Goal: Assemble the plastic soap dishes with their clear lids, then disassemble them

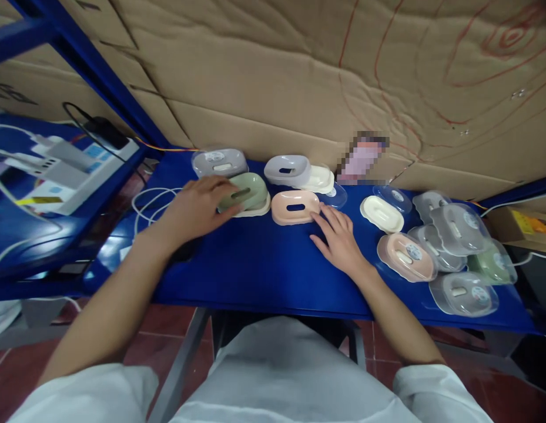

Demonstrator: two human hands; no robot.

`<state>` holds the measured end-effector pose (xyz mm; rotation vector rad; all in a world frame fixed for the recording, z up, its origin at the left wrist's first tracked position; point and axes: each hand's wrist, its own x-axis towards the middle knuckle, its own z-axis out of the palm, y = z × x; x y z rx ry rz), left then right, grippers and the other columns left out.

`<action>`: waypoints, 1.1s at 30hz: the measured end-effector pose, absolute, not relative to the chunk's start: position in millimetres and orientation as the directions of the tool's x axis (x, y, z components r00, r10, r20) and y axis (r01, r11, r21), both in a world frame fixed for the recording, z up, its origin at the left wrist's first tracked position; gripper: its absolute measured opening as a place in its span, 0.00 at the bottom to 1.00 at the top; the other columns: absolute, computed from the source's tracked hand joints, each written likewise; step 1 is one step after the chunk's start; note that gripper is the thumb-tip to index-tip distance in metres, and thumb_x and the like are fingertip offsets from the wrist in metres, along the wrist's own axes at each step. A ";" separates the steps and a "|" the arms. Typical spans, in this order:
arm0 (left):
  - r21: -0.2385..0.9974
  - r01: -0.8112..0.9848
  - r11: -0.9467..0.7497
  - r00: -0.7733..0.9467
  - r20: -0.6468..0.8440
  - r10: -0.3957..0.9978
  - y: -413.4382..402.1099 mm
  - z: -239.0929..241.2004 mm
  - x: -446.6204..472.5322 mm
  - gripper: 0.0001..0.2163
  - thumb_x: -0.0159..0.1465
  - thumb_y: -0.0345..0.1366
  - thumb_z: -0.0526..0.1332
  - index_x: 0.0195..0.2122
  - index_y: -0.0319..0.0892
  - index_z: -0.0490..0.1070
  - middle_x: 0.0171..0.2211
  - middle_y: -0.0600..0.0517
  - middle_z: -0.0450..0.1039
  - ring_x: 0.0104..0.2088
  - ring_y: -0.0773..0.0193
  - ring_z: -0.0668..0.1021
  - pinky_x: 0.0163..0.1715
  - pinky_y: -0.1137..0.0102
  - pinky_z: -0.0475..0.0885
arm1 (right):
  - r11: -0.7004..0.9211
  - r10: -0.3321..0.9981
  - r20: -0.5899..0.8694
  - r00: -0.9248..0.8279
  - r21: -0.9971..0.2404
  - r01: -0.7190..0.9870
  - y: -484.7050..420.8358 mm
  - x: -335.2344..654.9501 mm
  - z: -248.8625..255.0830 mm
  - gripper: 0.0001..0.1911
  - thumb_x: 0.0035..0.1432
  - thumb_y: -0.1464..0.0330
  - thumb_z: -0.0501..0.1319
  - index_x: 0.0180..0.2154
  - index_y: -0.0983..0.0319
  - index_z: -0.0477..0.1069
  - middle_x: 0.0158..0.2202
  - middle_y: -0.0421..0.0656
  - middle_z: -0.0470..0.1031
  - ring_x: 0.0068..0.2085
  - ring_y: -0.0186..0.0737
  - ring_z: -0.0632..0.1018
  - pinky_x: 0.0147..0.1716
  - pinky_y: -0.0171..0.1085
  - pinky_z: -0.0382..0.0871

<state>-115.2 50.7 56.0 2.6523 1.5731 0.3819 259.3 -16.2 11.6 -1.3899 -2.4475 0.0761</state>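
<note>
My left hand (208,205) reaches over the left side of a green oval soap dish (251,187) with a slot, thumb at its front and fingers over its top. Beneath that dish a cream base (261,210) shows along the front and right. A peach soap dish (281,214) with an open slot lies just to the right. My right hand (337,238) has its fingers stretched out, the fingertips at the peach dish's right edge. Behind them are a lavender dish (277,173), a cream dish (321,178) and a grey dish (202,164) under a clear lid.
On the right are a cream dish (381,214), a clear lid (395,198) and several lidded dishes (464,229), some stacked, on the blue table (264,276). A blurred-out object (363,160) leans on the cardboard wall (255,88). White cables (144,202) and a power strip (79,182) are left.
</note>
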 end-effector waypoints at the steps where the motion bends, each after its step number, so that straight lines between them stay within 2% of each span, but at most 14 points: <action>1: 0.139 0.859 -0.492 0.473 0.150 0.868 43.0 51.7 -108.7 0.22 0.76 0.50 0.56 0.63 0.42 0.70 0.64 0.40 0.70 0.63 0.44 0.73 0.63 0.48 0.68 | 0.538 0.837 0.237 -0.493 -0.198 0.819 -15.7 257.5 10.2 0.28 0.77 0.60 0.51 0.74 0.56 0.58 0.76 0.50 0.59 0.75 0.55 0.60 0.72 0.59 0.52; 3: 0.120 0.867 -0.484 0.465 0.153 0.872 35.4 41.7 -98.6 0.20 0.76 0.47 0.56 0.62 0.43 0.71 0.62 0.39 0.74 0.62 0.40 0.75 0.61 0.46 0.68 | 0.543 0.838 0.199 -0.509 -0.199 0.816 -14.9 255.8 9.4 0.28 0.77 0.60 0.51 0.74 0.55 0.58 0.73 0.50 0.64 0.73 0.56 0.63 0.71 0.59 0.52; 7: 0.156 0.821 -0.549 0.526 0.163 0.834 32.0 31.8 -82.0 0.17 0.75 0.42 0.55 0.60 0.45 0.74 0.58 0.41 0.78 0.59 0.41 0.77 0.58 0.46 0.68 | 0.453 0.887 0.187 -0.422 -0.175 0.874 -14.3 261.9 15.3 0.26 0.76 0.54 0.53 0.68 0.56 0.67 0.61 0.53 0.75 0.63 0.59 0.71 0.65 0.58 0.56; 12: 0.133 0.699 -0.703 0.685 0.156 0.711 18.1 37.0 -54.3 0.16 0.75 0.38 0.55 0.61 0.45 0.74 0.57 0.42 0.79 0.59 0.45 0.78 0.55 0.51 0.67 | 0.317 0.940 0.166 -0.299 -0.094 0.944 -16.7 277.4 22.2 0.24 0.75 0.53 0.54 0.60 0.59 0.75 0.60 0.54 0.75 0.59 0.61 0.72 0.63 0.60 0.57; 15: 0.088 0.657 -0.748 0.728 0.181 0.661 13.4 36.8 -40.1 0.15 0.75 0.37 0.57 0.59 0.43 0.75 0.55 0.41 0.79 0.56 0.46 0.78 0.53 0.53 0.67 | 0.274 0.952 0.171 -0.255 -0.097 0.957 -19.8 278.9 23.9 0.24 0.75 0.56 0.54 0.63 0.61 0.71 0.61 0.57 0.74 0.58 0.63 0.73 0.62 0.62 0.58; 17: 0.063 0.618 -0.784 0.763 0.192 0.617 13.1 34.7 -32.7 0.14 0.74 0.37 0.58 0.58 0.43 0.75 0.54 0.41 0.79 0.54 0.47 0.79 0.51 0.55 0.67 | 0.332 0.928 0.229 -0.295 -0.144 0.932 -22.8 274.2 25.3 0.25 0.75 0.59 0.54 0.67 0.61 0.67 0.64 0.57 0.72 0.62 0.63 0.72 0.62 0.61 0.59; 21: 0.047 0.483 -0.874 0.846 0.234 0.480 13.7 26.4 -22.2 0.13 0.74 0.39 0.61 0.57 0.44 0.74 0.54 0.44 0.79 0.54 0.51 0.78 0.50 0.57 0.66 | 0.588 0.796 0.301 -0.525 -0.178 0.789 -31.3 255.9 26.9 0.27 0.76 0.58 0.55 0.71 0.59 0.62 0.71 0.53 0.66 0.72 0.56 0.65 0.69 0.56 0.56; 25: 0.053 0.382 -0.923 0.874 0.304 0.379 12.7 16.2 -23.0 0.15 0.75 0.44 0.62 0.58 0.44 0.73 0.55 0.46 0.79 0.55 0.53 0.78 0.54 0.58 0.64 | 0.709 0.699 0.255 -0.668 -0.127 0.693 -37.7 243.8 23.7 0.27 0.77 0.55 0.56 0.70 0.58 0.64 0.67 0.49 0.73 0.70 0.51 0.69 0.73 0.56 0.48; 28: 0.048 0.364 -0.930 0.881 0.306 0.361 12.1 13.3 -29.0 0.14 0.75 0.45 0.63 0.56 0.44 0.74 0.54 0.47 0.80 0.55 0.55 0.78 0.55 0.59 0.64 | 0.732 0.673 0.245 -0.698 -0.080 0.677 -38.7 243.3 22.1 0.26 0.76 0.55 0.58 0.68 0.60 0.67 0.64 0.49 0.77 0.67 0.51 0.74 0.70 0.55 0.54; 33: -0.007 0.356 -0.934 0.890 0.305 0.337 11.6 14.1 -33.5 0.10 0.75 0.41 0.64 0.53 0.43 0.75 0.54 0.47 0.80 0.53 0.55 0.79 0.54 0.58 0.64 | 0.757 0.632 0.282 -0.722 -0.020 0.654 -39.1 243.3 24.3 0.19 0.75 0.63 0.61 0.62 0.62 0.74 0.58 0.48 0.81 0.57 0.47 0.80 0.58 0.46 0.70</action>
